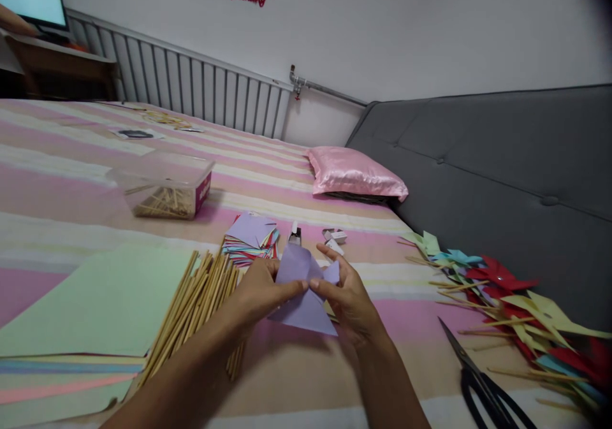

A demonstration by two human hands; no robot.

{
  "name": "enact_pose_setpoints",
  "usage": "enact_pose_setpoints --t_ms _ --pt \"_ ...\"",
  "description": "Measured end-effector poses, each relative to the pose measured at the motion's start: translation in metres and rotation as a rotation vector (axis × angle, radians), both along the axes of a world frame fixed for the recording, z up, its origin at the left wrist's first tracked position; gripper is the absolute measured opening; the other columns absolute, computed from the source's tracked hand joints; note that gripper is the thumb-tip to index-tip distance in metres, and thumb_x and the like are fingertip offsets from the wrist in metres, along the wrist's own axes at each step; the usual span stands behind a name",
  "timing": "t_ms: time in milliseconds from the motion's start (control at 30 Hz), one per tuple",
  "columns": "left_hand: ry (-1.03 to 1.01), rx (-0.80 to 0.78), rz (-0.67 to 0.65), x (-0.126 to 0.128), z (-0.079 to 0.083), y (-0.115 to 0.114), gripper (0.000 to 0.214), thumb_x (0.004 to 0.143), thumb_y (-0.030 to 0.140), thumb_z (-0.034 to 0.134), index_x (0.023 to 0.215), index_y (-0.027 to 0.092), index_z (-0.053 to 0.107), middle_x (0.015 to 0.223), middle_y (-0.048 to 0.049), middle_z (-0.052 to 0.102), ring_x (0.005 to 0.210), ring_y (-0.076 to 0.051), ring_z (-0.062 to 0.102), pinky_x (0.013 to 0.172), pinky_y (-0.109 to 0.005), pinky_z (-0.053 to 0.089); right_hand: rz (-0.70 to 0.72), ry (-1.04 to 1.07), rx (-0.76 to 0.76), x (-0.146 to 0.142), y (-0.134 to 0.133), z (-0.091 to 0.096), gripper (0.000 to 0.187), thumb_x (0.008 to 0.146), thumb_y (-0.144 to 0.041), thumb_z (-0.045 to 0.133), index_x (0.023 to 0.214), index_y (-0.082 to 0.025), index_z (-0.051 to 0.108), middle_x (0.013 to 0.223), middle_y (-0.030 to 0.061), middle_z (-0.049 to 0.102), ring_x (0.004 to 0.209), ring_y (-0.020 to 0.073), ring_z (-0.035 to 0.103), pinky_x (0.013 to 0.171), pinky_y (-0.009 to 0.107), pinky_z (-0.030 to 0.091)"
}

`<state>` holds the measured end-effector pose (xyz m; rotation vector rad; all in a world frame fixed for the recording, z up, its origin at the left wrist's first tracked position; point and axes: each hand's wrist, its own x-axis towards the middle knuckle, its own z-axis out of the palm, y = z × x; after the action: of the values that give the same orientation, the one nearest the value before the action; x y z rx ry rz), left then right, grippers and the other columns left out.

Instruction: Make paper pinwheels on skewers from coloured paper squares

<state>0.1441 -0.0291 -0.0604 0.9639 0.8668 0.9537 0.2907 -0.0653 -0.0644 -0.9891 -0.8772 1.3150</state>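
A lavender paper square (301,289), partly folded, is held above the striped bedspread (71,180). My left hand (261,292) pinches its middle from the left. My right hand (347,295) pinches it from the right, with the index finger raised over a folded corner. Just left of my left hand lies a bundle of wooden sticks (191,308). Behind the hands sits a stack of small coloured paper squares (251,241) with a lavender one on top.
Large coloured sheets (95,301) lie at the left, black scissors (482,384) at the lower right, finished paper pinwheels (516,301) along the grey headboard. A clear box of sticks (165,187), a pink pillow (354,174) and a small stapler (294,234) sit farther back.
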Motion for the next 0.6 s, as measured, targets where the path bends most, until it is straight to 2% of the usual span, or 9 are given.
enact_pose_setpoints --t_ms 133,333,433,533,600 --pt "0.159 0.060 -0.113 -0.002 0.005 0.001 0.018 0.055 0.025 0.075 0.066 0.012 0.074 0.061 -0.0101 0.070 0.051 -0.020 0.061 0.048 -0.027 0.044 -0.006 -0.015 0.043 -0.002 0.001 -0.001 0.083 0.059 -0.026 0.081 0.129 -0.021 0.038 0.067 -0.0039 0.063 0.058 0.0146 0.060 0.056 0.024 0.047" --pt "0.051 0.052 -0.036 -0.004 0.013 0.001 0.028 0.055 0.025 0.076 0.079 0.011 0.075 0.069 -0.0085 0.072 0.061 -0.020 0.064 0.062 -0.030 0.049 0.013 0.028 0.114 -0.002 0.004 -0.002 0.067 0.064 -0.026 0.079 0.123 -0.022 0.048 0.081 0.0006 0.069 0.073 0.0144 0.065 0.067 0.023 0.050" --pt "0.035 0.049 -0.013 -0.005 0.014 0.003 0.031 0.055 0.026 0.077 0.081 0.010 0.075 0.072 -0.0093 0.073 0.065 -0.021 0.064 0.067 -0.032 0.049 0.034 0.019 0.129 -0.001 0.005 -0.003 0.048 0.067 -0.030 0.077 0.111 -0.020 0.059 0.089 0.0044 0.071 0.077 0.0154 0.066 0.070 0.023 0.050" --pt "0.044 0.054 -0.013 -0.006 0.012 0.004 0.026 0.058 0.026 0.076 0.079 0.011 0.075 0.073 -0.0095 0.073 0.065 -0.020 0.064 0.067 -0.032 0.048 0.012 0.010 0.111 -0.001 0.005 -0.004 0.031 0.069 -0.031 0.076 0.094 -0.017 0.066 0.085 0.0047 0.072 0.073 0.0152 0.066 0.068 0.023 0.050" --pt "0.041 0.057 -0.021 -0.006 0.010 0.006 0.024 0.058 0.026 0.075 0.078 0.012 0.075 0.073 -0.0091 0.073 0.065 -0.019 0.064 0.068 -0.032 0.048 0.004 0.003 0.087 -0.001 0.005 -0.003 0.026 0.069 -0.032 0.076 0.089 -0.016 0.068 0.079 0.0043 0.072 0.068 0.0147 0.066 0.065 0.023 0.051"
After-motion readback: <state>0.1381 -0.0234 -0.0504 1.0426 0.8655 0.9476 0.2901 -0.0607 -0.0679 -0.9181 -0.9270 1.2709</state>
